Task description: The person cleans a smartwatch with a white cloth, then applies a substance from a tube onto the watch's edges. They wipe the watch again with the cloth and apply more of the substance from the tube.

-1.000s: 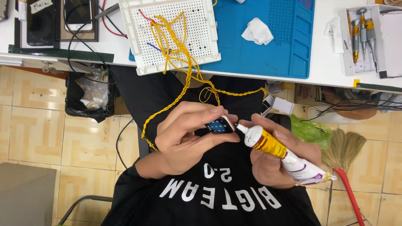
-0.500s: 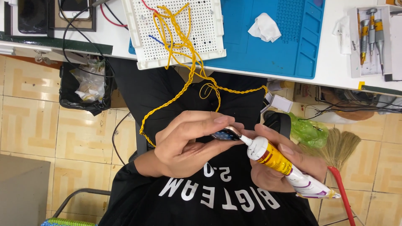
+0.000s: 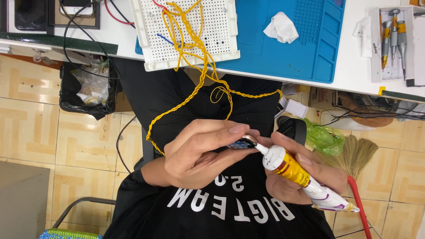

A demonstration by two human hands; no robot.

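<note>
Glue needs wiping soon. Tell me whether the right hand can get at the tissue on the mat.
Probably not at once: the right hand holds the glue tube, and the tissue lies far off on the mat.

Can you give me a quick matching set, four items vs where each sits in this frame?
Items:
1. glue tube
2. white perforated board
3. crumpled tissue
4. black bin

Places:
A. on the blue mat
B. on the tiled floor, under the desk edge
C. in the right hand
D. on the desk, yellow wires across it

Pairs: 1-C, 2-D, 3-A, 4-B
</note>
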